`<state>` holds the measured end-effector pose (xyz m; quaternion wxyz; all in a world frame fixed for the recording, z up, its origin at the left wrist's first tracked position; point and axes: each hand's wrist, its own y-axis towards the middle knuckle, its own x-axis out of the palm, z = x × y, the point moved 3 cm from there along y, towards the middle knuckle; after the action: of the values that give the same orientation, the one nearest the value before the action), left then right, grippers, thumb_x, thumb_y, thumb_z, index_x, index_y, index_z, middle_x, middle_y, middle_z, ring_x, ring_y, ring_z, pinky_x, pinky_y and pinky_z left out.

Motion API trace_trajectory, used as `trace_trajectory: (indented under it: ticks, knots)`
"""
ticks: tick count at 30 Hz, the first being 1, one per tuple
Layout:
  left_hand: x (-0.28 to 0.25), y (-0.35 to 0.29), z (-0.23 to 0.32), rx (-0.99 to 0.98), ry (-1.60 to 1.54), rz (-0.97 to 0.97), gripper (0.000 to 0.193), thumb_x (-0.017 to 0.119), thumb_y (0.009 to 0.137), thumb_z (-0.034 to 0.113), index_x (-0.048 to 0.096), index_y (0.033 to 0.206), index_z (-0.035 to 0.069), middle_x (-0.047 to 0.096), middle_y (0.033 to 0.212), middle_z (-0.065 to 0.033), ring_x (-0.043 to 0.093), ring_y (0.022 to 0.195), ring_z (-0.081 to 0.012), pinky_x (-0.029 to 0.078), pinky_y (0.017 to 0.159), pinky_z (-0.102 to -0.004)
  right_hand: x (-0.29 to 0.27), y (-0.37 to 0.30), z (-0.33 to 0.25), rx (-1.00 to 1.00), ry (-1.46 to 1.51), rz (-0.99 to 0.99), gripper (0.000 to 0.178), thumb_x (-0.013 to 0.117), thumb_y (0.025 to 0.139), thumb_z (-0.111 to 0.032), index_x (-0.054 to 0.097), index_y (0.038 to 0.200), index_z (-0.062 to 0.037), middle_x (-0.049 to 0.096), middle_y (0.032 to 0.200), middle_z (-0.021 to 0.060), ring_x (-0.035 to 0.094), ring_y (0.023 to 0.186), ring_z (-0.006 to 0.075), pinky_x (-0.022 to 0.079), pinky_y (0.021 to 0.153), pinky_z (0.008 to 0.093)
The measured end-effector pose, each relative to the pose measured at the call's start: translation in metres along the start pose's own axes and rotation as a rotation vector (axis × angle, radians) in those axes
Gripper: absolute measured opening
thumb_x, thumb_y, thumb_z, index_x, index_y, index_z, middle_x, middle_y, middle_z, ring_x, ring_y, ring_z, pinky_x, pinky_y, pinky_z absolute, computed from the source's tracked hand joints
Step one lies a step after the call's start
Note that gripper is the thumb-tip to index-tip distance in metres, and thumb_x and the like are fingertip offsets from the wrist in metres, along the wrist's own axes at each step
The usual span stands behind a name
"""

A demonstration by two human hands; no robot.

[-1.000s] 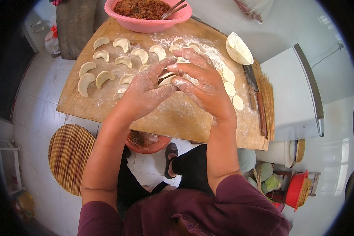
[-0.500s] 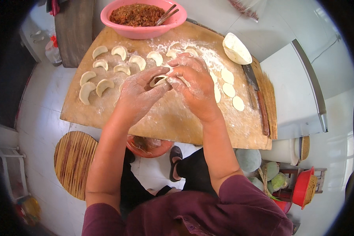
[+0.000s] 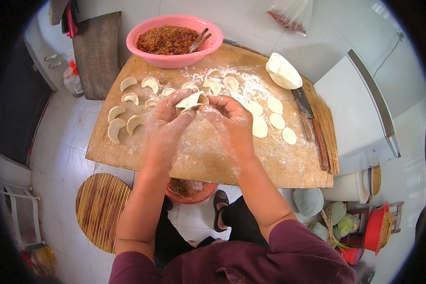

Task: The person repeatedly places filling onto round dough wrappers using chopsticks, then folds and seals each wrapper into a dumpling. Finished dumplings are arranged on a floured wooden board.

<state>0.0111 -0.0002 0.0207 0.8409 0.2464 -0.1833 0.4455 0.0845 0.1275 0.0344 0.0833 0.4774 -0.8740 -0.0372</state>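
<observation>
Dumpling (image 3: 189,102), held over the wooden board (image 3: 201,158)
Left hand (image 3: 164,120) curls around it, right hand (image 3: 230,121) pinches its edge (both nearly closed). Squeezing too hard could split it open and make a mess.

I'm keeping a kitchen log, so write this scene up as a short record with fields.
Left: floury left hand gripping partly folded white dough wrapper
Right: floury right hand at that wrapper's right edge
Surface: flour-dusted light-brown wooden board
Board, left and far: crescent-shaped pale dough dumplings
Board, right: flat round white dough discs; dark-bladed wooden-handled knife
Far edge: pink round plastic bowl of reddish-brown filling
</observation>
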Motion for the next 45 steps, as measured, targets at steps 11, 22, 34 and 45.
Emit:
trace_trajectory:
  ticks: [11, 22, 34, 45]
  knots:
    - [0.006, -0.004, -0.006, -0.012, -0.046, 0.039, 0.039, 0.063, 0.089, -0.009, 0.060, 0.127, -0.001, 0.062, 0.129, -0.0087, 0.057, 0.120, -0.0169, 0.044, 0.105, -0.0303, 0.003, -0.005, 0.009, -0.250, -0.007, 0.040, 0.016, 0.072, 0.087, -0.001, 0.068, 0.103, 0.0021, 0.067, 0.100, 0.0044, 0.062, 0.090, 0.0105, 0.052, 0.083, 0.0253]
    - [0.001, -0.004, -0.008, -0.049, -0.045, 0.017, 0.038, 0.064, 0.088, -0.009, 0.061, 0.126, -0.001, 0.063, 0.127, -0.0089, 0.059, 0.117, -0.0169, 0.046, 0.102, -0.0305, -0.005, 0.005, 0.001, -0.151, -0.031, -0.048, 0.023, 0.073, 0.084, 0.001, 0.071, 0.107, 0.0004, 0.067, 0.101, 0.0037, 0.063, 0.092, 0.0110, 0.051, 0.084, 0.0255]
    - [0.005, -0.006, -0.008, -0.068, -0.050, 0.035, 0.037, 0.064, 0.089, -0.007, 0.061, 0.125, -0.002, 0.064, 0.123, -0.0087, 0.060, 0.113, -0.0161, 0.047, 0.100, -0.0298, -0.006, -0.001, -0.010, -0.412, -0.332, -0.028, 0.022, 0.073, 0.081, -0.001, 0.071, 0.103, 0.0003, 0.065, 0.098, 0.0071, 0.063, 0.093, 0.0160, 0.051, 0.086, 0.0299]
    - [-0.001, -0.004, -0.007, -0.139, -0.028, -0.065, 0.034, 0.065, 0.089, -0.006, 0.062, 0.123, -0.001, 0.065, 0.122, -0.0080, 0.060, 0.112, -0.0149, 0.048, 0.099, -0.0295, -0.008, 0.000, -0.021, -0.457, -0.452, -0.086, 0.019, 0.079, 0.076, -0.002, 0.076, 0.094, -0.0055, 0.068, 0.095, 0.0077, 0.064, 0.089, 0.0197, 0.051, 0.080, 0.0311]
